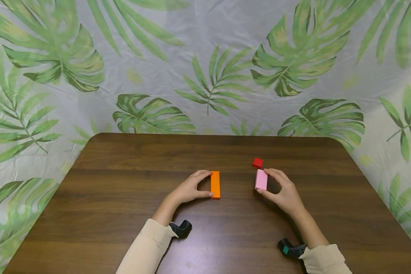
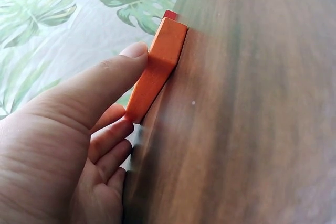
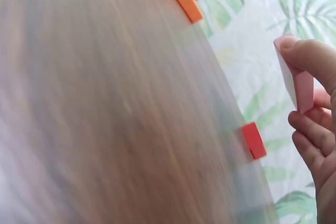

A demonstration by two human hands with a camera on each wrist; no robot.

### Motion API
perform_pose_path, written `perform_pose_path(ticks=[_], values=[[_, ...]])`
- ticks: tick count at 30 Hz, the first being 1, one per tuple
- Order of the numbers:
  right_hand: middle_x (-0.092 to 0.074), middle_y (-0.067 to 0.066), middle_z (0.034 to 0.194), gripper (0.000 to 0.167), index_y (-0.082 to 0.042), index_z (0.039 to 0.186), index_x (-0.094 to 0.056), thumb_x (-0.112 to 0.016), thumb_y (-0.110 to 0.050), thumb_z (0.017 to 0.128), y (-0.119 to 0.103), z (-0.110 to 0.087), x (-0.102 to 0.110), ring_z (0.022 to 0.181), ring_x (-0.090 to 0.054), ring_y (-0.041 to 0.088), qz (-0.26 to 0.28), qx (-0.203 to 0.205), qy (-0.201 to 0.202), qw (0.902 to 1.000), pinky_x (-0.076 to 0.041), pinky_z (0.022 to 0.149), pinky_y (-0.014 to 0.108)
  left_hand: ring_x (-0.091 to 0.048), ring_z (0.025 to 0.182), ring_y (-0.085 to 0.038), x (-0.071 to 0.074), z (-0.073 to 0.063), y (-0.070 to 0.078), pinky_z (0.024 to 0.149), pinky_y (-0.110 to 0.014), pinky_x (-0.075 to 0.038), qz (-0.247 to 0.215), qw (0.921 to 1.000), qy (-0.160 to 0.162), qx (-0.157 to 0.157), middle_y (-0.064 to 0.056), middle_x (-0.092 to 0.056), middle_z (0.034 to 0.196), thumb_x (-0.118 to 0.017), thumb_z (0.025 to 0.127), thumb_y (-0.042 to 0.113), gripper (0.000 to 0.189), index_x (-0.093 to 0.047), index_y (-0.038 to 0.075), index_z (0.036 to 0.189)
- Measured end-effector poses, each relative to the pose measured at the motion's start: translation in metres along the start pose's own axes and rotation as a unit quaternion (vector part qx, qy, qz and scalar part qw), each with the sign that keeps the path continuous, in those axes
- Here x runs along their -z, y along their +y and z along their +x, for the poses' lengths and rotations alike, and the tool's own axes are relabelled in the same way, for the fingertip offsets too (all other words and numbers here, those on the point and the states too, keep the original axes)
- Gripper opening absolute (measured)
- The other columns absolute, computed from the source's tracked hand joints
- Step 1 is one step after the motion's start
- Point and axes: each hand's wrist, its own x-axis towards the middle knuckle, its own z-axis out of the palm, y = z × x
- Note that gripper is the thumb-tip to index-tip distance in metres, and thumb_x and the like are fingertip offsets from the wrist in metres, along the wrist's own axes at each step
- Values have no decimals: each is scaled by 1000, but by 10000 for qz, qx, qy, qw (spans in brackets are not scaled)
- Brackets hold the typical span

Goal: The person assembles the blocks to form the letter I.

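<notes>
A long orange block (image 1: 215,185) lies on the brown table with its length running away from me. My left hand (image 1: 189,188) pinches it by its two ends, thumb at the near end and a fingertip at the far end; the left wrist view shows the thumb (image 2: 135,51) against the orange wood. To the right, my right hand (image 1: 288,195) holds a pink block (image 1: 261,179) between thumb and fingers. In the right wrist view the pink block (image 3: 303,88) is raised off the tabletop. Just beyond it on the table sits a small red block (image 1: 258,163).
The wooden table (image 1: 123,217) has rounded far corners, and its back edge runs close to a hanging cloth (image 1: 222,23) printed with green leaves. A strip of bare tabletop separates the orange block from the pink one. Each wrist wears a black camera band (image 1: 181,229).
</notes>
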Motion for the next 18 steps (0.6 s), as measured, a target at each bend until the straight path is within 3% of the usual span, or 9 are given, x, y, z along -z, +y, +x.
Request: perform_pose_path(ticks=[5, 18], values=[[-52, 5, 118, 65, -9, 120, -57, -84, -16, 61, -8, -1, -9, 108, -48, 22, -13, 147, -122, 9998, -40, 87, 34, -31, 125, -21, 0, 0, 0, 100, -39, -27, 24, 10000, -56, 78, -6, -35, 137, -69, 78, 38, 73, -37, 10, 137], [-52, 1, 117, 65, -4, 119, -56, -84, -16, 61, -25, -4, -24, 105, -49, 20, 211, 661, -352, 9970, -34, 89, 15, -32, 125, -21, 0, 0, 0, 100, -38, -28, 5, 10000, -40, 50, -6, -36, 136, -69, 78, 37, 72, -38, 10, 137]])
